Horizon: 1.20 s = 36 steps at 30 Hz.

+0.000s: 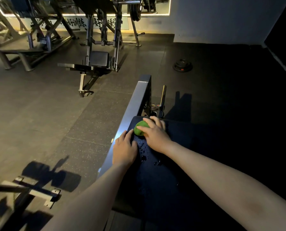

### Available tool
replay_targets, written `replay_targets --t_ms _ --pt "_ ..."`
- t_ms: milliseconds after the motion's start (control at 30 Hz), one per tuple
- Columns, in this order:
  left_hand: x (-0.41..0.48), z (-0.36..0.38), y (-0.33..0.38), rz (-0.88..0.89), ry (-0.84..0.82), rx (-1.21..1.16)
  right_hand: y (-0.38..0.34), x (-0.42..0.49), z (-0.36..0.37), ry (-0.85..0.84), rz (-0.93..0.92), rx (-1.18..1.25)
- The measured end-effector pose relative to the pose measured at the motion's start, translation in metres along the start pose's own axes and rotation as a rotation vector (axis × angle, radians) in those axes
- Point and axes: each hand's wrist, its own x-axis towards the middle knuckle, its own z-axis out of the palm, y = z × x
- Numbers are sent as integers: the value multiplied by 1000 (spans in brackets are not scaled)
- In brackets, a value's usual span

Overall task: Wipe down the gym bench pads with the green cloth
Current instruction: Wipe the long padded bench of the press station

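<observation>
- Two bare forearms [222, 179] reach out from the bottom of the head view, over a dark bench pad [157, 177].
- Left hand [124, 150] lies on the pad's left edge, fingers fairly straight and a little spread. It holds nothing and only braces.
- Right hand [155, 133] sits near the pad's far end, fingers curved over the green cloth [139, 130]. The cloth is bunched into a ball under the palm and pressed onto the pad.
- Water drops [143, 151] bead on the pad between the two hands and a little nearer. That patch looks unwiped.
- A metal frame [135, 104] runs along the pad's left edge and past its far end. A weight plate [182, 65] lies on the floor well beyond.
- Risk, as I judge it: a balled cloth covers little, so strokes may smear the drops or push them off the edge rather than lift them.
- Left hand rests just beside the wet patch, and leaning on it could make it slip toward the frame.
- Dim light on the pad's right side may hide missed spots.
</observation>
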Motion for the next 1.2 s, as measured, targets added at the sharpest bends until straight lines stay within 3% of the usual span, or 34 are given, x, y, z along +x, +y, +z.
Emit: replay_targets --t_ms 200,367,533,633,800,933,1200 --pt "1 -2 4 -15 16 -18 30 23 -9 28 153 -45" --pt "1 -5 3 -40 -13 -64 1 21 -8 41 188 126" --pt "-1 -7 3 -27 10 -192 -37 -16 1 -57 -61 245" --pt "-3 -6 2 -29 -16 -108 -22 -21 -1 -31 -154 193" --pt "-17 0 22 -147 8 115 38 5 -17 174 122 81" --pt "-19 -1 19 -142 -17 68 45 10 -23 188 342 154" --pt "-15 -2 16 -136 -1 16 -15 -25 1 33 -77 246"
